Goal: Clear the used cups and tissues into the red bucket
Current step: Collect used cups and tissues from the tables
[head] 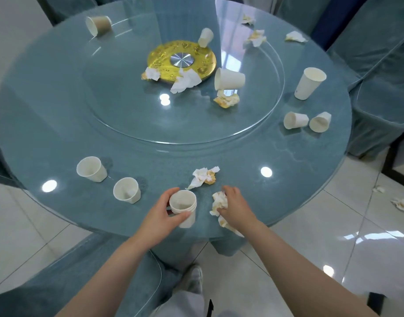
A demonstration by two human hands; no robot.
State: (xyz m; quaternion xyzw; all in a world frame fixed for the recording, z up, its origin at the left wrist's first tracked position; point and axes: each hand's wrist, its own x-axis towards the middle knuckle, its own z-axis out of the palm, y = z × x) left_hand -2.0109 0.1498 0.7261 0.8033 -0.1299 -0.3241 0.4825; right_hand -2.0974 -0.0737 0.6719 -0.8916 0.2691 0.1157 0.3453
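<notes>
Where left fingers (pixel 173 216) curl: cup (pixel 183 208) between.

My arms are bare to the elbow, no sleeves; below, pale grey trousers (pixel 187 303) and a grey shoe (pixel 194 280).

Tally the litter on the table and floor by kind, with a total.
Paper cups on the table: 9, counting the one the left hand grips.
Crumpled tissues on the table: 8, counting the one under the right hand.
Crumpled tissues on the floor: 2.
Total: 19.
</notes>
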